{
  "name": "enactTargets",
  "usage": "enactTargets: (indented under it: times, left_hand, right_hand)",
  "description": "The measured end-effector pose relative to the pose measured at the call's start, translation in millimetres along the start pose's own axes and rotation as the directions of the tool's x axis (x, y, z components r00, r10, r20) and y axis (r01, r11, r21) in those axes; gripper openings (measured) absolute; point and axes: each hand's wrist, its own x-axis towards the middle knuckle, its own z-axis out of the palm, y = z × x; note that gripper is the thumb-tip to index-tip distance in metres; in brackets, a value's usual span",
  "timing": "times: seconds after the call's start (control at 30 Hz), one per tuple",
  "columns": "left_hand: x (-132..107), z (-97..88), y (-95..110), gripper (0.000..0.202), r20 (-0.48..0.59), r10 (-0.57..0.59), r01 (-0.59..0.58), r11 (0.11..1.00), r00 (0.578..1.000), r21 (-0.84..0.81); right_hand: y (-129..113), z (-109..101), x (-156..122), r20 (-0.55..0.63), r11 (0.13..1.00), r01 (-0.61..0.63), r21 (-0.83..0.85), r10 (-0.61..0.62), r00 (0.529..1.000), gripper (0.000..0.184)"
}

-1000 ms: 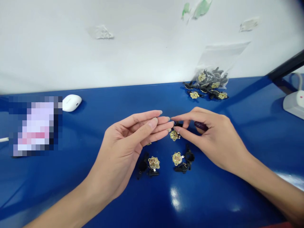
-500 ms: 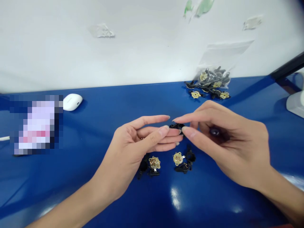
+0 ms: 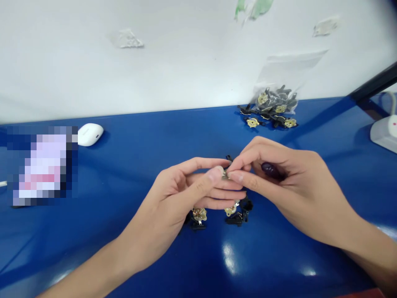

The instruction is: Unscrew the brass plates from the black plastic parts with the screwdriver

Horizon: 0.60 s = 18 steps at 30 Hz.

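Observation:
My left hand (image 3: 186, 190) has its thumb and index finger closed on a small, pale metallic part (image 3: 226, 174), with the other fingers lined up beneath. Thumb and index finger of my right hand (image 3: 288, 182) pinch the same part from the other side. Most of it is covered by the fingertips. Tucked in my right palm is a dark purple object with a rounded end (image 3: 270, 169); its rest is hidden. A black plastic piece (image 3: 229, 158) shows just behind the fingertips. Below the hands lie yellowish discs with metal tabs (image 3: 199, 214) and black plastic pieces (image 3: 235, 219).
A clear plastic bag (image 3: 279, 97) of black-and-yellow parts stands at the wall, with loose ones (image 3: 252, 122) before it. At left are a white case (image 3: 90, 134) and a blurred-out phone-like device (image 3: 43, 165). A white box (image 3: 384, 132) sits far right on the blue table (image 3: 139, 132).
Both hands' fingertips have come together on the small metallic part. My right hand has shifted left, and my left fingers now partly cover the disc below. The view has shifted slightly.

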Motion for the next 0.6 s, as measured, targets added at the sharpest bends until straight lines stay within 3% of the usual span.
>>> enactTargets:
  times: [0.07,0.13,0.23,0.37,0.6]
  left_hand:
    - [-0.4,0.4,0.8,0.027,-0.057,0.033,-0.032,0.999,0.998,0.016]
    - [-0.8,0.2,2.3,0.023,-0.188,0.102,-0.097,0.995,0.977,0.036]
    - [-0.6,-1.0,5.2,0.024,-0.337,0.193,-0.192,0.981,0.922,0.037]
    - [0.5,0.1,8.0,0.029,-0.326,0.233,-0.246,0.969,0.916,0.001]
    - [-0.2,5.5,9.1,0.036,-0.268,0.230,-0.266,0.958,0.935,-0.104]
  right_hand:
    - [1.2,-1.6,0.7,-0.081,0.997,0.010,-0.081,-0.017,0.997,0.012]
    - [3.9,-3.4,2.3,-0.143,0.984,0.021,-0.179,-0.047,0.989,0.013]
    - [10.0,-4.8,4.7,-0.113,0.956,0.052,-0.289,-0.088,0.990,0.009]
    - [16.3,-2.4,4.3,0.019,0.926,0.088,-0.368,-0.087,0.996,0.012]
    - [21.0,-1.1,2.9,0.096,0.904,0.106,-0.415,-0.072,0.993,0.013]
